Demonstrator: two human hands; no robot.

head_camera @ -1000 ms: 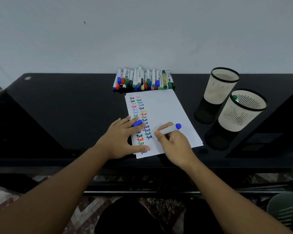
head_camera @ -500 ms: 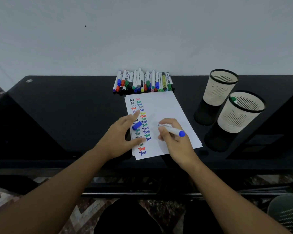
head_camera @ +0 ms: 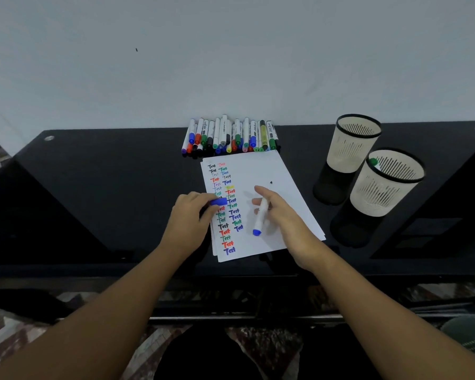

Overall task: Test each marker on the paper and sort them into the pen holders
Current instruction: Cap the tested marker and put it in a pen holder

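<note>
Blue plastic shows in both hands: the left hand (head_camera: 188, 219) pinches the blue cap (head_camera: 218, 201) between thumb and fingertips, cap mouth pointing right, while the right hand (head_camera: 281, 215) holds the white-bodied marker (head_camera: 260, 216) loosely among its half-spread fingers. The marker's long axis runs nearly front to back over the paper (head_camera: 261, 174), its blue end toward the front edge of the table (head_camera: 107, 187) and its other end up among the fingers; which end carries the tip I cannot tell. Cap and marker lie just apart, the cap to the left of the barrel, so the capping move seems to depend on turning the barrel until its tip end faces the cap. Both hands hover over the lower middle of the sheet, forearms reaching in from the front edge, the left wrist over the paper's left margin.

The paper lies at the table's centre, with two columns of coloured "Test" words down its left side. The untested markers (head_camera: 231, 135) lie in a row at the back edge, just beyond the sheet's top. Two pen holders stand toward the right edge: the far holder (head_camera: 353, 142) looks empty, the near holder (head_camera: 387, 185) shows a green-capped marker (head_camera: 373, 162) at its rim. The right hand is the nearer to both, and I judge it will drop the marker
</note>
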